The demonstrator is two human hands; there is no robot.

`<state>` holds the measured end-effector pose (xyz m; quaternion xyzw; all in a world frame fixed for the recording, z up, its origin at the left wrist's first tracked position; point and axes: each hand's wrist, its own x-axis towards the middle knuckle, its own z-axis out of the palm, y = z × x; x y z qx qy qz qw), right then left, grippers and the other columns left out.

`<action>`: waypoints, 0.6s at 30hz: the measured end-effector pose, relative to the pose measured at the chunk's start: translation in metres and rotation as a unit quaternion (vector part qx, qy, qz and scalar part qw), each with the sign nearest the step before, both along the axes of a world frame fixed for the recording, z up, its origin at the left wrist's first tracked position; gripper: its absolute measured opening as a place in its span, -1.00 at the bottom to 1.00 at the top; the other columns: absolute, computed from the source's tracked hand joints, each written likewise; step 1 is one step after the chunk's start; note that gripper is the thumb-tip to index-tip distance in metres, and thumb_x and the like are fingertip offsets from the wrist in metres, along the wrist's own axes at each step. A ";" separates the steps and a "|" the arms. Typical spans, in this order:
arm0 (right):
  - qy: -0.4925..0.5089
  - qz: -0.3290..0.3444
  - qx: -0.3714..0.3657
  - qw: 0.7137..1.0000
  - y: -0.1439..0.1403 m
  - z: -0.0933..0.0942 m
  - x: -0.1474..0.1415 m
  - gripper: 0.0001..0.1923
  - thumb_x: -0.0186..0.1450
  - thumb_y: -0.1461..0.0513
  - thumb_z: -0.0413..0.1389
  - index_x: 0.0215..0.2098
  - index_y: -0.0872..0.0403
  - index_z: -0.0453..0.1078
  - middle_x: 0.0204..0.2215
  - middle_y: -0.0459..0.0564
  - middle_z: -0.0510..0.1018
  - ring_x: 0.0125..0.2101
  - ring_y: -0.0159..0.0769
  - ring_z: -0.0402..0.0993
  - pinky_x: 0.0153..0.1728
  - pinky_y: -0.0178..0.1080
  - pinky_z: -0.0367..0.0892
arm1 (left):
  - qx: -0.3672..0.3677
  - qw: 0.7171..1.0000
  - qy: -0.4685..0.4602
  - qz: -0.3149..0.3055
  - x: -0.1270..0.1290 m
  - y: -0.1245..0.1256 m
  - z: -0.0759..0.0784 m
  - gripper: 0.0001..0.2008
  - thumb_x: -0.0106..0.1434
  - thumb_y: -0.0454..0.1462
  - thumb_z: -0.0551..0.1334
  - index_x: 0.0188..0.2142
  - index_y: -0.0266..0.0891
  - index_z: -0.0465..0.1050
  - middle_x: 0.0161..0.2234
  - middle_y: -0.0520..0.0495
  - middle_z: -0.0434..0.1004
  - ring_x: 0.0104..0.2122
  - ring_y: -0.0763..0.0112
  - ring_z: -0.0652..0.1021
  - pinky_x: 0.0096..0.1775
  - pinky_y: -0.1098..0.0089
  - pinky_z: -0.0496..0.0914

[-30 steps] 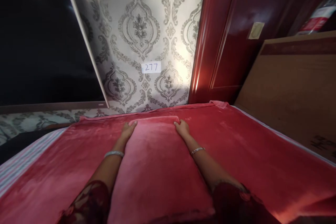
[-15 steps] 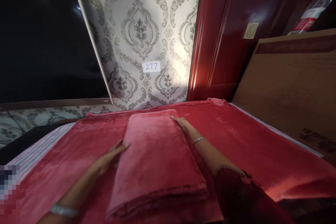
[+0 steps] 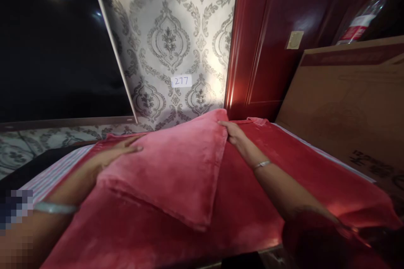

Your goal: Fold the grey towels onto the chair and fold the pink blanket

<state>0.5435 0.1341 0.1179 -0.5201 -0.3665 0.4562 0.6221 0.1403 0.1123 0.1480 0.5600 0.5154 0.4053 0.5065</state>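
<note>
Red plush folded blanket (image 3: pixel 170 168) at frame centre, tilted up off red bedspread (image 3: pixel 315 180). Right hand (image 3: pixel 234 133) pinching its upper-right corner; left hand (image 3: pixel 118 151) flat, fingers open, on its left edge.

Both arms stretched forward. Left hand (image 3: pixel 118 151) flat, palm down, fingers together and pointing right, wrist wearing a pale bangle. Right hand (image 3: pixel 233 132) reaching farther out, fingers curled in a pinch, thin bracelet at the wrist, dark sleeve near the elbow.
</note>
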 end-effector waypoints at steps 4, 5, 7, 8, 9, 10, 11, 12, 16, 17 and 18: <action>0.107 0.004 0.073 0.992 -0.057 -0.012 0.024 -0.73 0.17 0.27 0.30 -0.16 0.08 0.42 -0.35 -0.06 0.64 -0.41 -0.31 0.55 -0.36 -0.25 0.56 | 0.036 0.999 -0.008 0.034 -0.006 0.043 0.047 -0.52 0.22 -0.34 0.37 0.14 -0.32 0.44 -0.04 -0.04 0.67 0.00 0.23 0.61 0.04 0.33 0.48; 0.133 0.002 0.079 0.988 -0.072 -0.026 0.026 -0.66 0.15 0.27 0.33 -0.13 0.05 0.41 -0.31 -0.08 0.64 -0.40 -0.31 0.56 -0.34 -0.22 0.58 | 0.022 0.998 -0.036 0.052 -0.005 0.049 0.043 -0.59 0.27 -0.34 0.33 0.11 -0.34 0.45 -0.11 -0.02 0.69 -0.05 0.28 0.63 0.01 0.37 0.49; 0.166 -0.007 0.052 0.985 -0.099 -0.061 0.028 -0.56 0.10 0.28 0.37 -0.08 0.01 0.38 -0.26 -0.09 0.65 -0.37 -0.27 0.59 -0.31 -0.18 0.60 | -0.037 0.989 -0.092 0.107 0.000 0.053 0.014 -0.75 0.33 -0.34 0.25 -0.01 -0.37 0.49 -0.26 -0.02 0.70 -0.13 0.30 0.65 -0.04 0.40 0.51; 0.181 -0.011 0.020 0.983 -0.110 -0.081 0.029 -0.52 0.07 0.30 0.38 -0.08 -0.01 0.37 -0.26 -0.09 0.64 -0.36 -0.26 0.60 -0.30 -0.16 0.61 | -0.090 0.978 -0.118 0.144 0.002 0.050 -0.006 -0.81 0.36 -0.34 0.19 -0.08 -0.36 0.50 -0.32 -0.03 0.68 -0.16 0.29 0.66 -0.06 0.39 0.53; 0.195 -0.014 -0.015 0.981 -0.119 -0.100 0.030 -0.51 0.07 0.30 0.38 -0.09 -0.03 0.35 -0.28 -0.10 0.64 -0.37 -0.25 0.61 -0.30 -0.14 0.61 | -0.127 0.974 -0.120 0.145 0.004 0.045 -0.029 -0.81 0.37 -0.36 0.14 -0.13 -0.38 0.50 -0.33 -0.11 0.68 -0.17 0.22 0.67 -0.06 0.31 0.55; 0.202 -0.016 -0.054 0.978 -0.125 -0.117 0.032 -0.53 0.07 0.31 0.38 -0.12 -0.04 0.34 -0.32 -0.11 0.62 -0.40 -0.25 0.60 -0.30 -0.14 0.62 | -0.149 0.970 -0.120 0.151 0.004 0.037 -0.051 -0.80 0.36 -0.39 0.10 -0.16 -0.39 0.50 -0.35 -0.17 0.67 -0.19 0.18 0.68 -0.06 0.25 0.56; 0.204 -0.012 -0.083 0.975 -0.130 -0.131 0.036 -0.55 0.08 0.30 0.38 -0.14 -0.04 0.33 -0.35 -0.10 0.61 -0.42 -0.24 0.60 -0.30 -0.13 0.62 | -0.159 0.965 -0.133 0.163 0.003 0.027 -0.071 -0.80 0.35 -0.39 0.08 -0.18 -0.35 0.48 -0.36 -0.18 0.66 -0.21 0.20 0.69 -0.07 0.26 0.57; 0.202 -0.008 -0.098 0.974 -0.132 -0.140 0.040 -0.58 0.09 0.29 0.37 -0.15 -0.04 0.33 -0.36 -0.09 0.60 -0.43 -0.24 0.60 -0.30 -0.13 0.62 | -0.168 0.959 -0.150 0.170 0.002 0.015 -0.088 -0.81 0.34 -0.38 0.08 -0.19 -0.32 0.47 -0.35 -0.21 0.66 -0.23 0.19 0.69 -0.08 0.23 0.57; 0.182 0.000 -0.095 0.979 -0.128 -0.143 0.061 -0.71 0.22 0.16 0.30 -0.12 -0.04 0.38 -0.28 0.01 0.63 -0.38 -0.18 0.61 -0.22 -0.08 0.60 | -0.208 0.954 -0.184 0.111 -0.003 -0.041 -0.125 -0.75 0.25 -0.18 0.26 -0.12 -0.24 0.46 -0.18 -0.26 0.67 -0.21 0.10 0.69 -0.06 0.10 0.56; 0.175 -0.001 -0.106 0.979 -0.125 -0.138 0.066 -0.76 0.26 0.11 0.26 -0.14 -0.04 0.40 -0.28 0.02 0.63 -0.37 -0.16 0.60 -0.22 -0.07 0.59 | -0.219 0.955 -0.185 0.080 -0.001 -0.055 -0.128 -0.67 0.20 -0.12 0.32 -0.09 -0.22 0.47 -0.14 -0.27 0.67 -0.18 0.05 0.68 -0.04 0.07 0.55; 0.169 -0.004 -0.123 0.978 -0.122 -0.133 0.070 -0.78 0.30 0.05 0.20 -0.16 -0.03 0.42 -0.31 0.03 0.62 -0.37 -0.16 0.60 -0.22 -0.07 0.58 | -0.225 0.956 -0.183 0.048 0.003 -0.067 -0.131 -0.57 0.15 -0.04 0.36 -0.06 -0.21 0.49 -0.11 -0.28 0.66 -0.12 0.00 0.67 -0.02 0.05 0.54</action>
